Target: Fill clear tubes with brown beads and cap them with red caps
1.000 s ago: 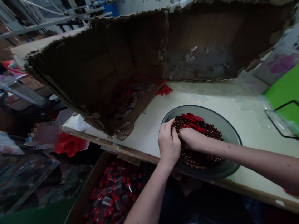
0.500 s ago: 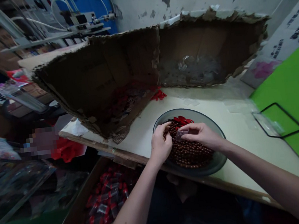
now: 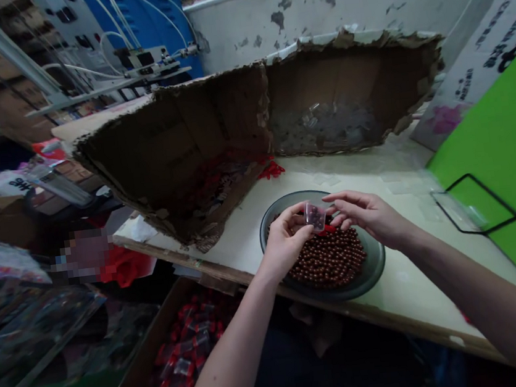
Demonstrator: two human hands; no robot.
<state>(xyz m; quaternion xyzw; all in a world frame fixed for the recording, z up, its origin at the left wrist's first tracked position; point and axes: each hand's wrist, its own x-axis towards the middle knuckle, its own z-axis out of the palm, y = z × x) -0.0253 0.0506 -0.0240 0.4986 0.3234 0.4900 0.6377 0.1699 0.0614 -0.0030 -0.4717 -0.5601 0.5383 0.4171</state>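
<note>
Above the bowl, my left hand (image 3: 288, 236) pinches a small clear plastic cup (image 3: 315, 217) that has some brown beads inside. My right hand (image 3: 365, 213) hovers just right of the cup, fingers apart, with nothing visible in it. Below both hands a wide grey-green bowl (image 3: 375, 270) rests at the table's front edge. Glossy brown beads (image 3: 329, 263) fill much of it. A bit of a red piece (image 3: 328, 229) shows under the cup, partly hidden by my fingers.
Behind the bowl stands a torn cardboard box (image 3: 211, 109) with two compartments, red parts (image 3: 271, 168) spilling at its left one and clear cups (image 3: 338, 119) in the right. Below left, a carton holds many red-capped containers (image 3: 182, 367). A green panel (image 3: 496, 154) borders the right.
The clear cup has passed from my right hand to my left and now holds beads, raised over the bowl. My right hand has let go and its fingers have opened.
</note>
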